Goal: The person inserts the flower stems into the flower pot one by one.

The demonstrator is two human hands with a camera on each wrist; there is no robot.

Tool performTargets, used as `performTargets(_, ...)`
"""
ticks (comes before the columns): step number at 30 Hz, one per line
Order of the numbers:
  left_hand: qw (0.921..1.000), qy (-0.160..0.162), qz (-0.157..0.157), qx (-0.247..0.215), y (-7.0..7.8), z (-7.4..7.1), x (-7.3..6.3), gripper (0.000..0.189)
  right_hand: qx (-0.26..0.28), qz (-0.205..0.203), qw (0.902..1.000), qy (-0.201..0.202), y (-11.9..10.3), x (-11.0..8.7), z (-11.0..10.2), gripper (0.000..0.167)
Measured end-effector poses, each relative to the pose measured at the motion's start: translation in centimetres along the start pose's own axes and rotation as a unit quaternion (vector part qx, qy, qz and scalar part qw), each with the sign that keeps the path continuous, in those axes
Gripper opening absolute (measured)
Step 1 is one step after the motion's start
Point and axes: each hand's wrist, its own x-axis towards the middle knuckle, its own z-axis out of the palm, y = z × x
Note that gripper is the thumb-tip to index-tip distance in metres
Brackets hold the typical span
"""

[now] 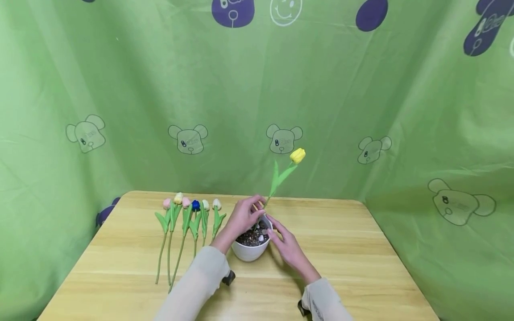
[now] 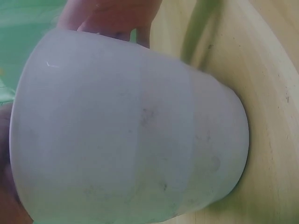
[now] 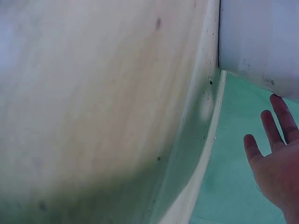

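Standing between the hands [image 1: 242,217] [image 1: 288,248], the white pot [image 1: 249,253] holds soil [image 1: 248,240] and stones [image 1: 261,238].

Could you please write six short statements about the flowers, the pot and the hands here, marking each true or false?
1. The left hand holds the yellow tulip. True.
2. The right hand is at the rim of the white pot. True.
3. The white pot has nothing in it. False: it holds dark soil.
4. Six tulips lie on the table, left of the pot in the head view. True.
5. Three of those six are blue. False: only one is.
6. The yellow tulip's bloom rests on the table. False: it is raised above the pot.
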Motion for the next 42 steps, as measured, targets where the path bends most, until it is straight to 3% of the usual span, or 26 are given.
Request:
performTargets(11, 0.9999, -0.011, -0.003, 0.011, 0.00, 0.01, 0.00, 0.025, -0.020, 0.005, 0.9998, 0.001, -0.19, 0.10, -0.03, 0.052)
performTargets(28, 0.9998, 0.021, -0.003, -0.007, -0.61, -0.13, -0.23, 0.030, -0.007, 0.005, 1.0000, 0.005, -0.04, 0.13, 0.04, 0.051)
performTargets(42, 0.9995, 0.017, -0.023, 0.014, -0.79, -0.18, -0.21, 0.030, -0.003, -0.001, 0.9999, 0.010, -0.01, 0.04, 0.13, 0.051)
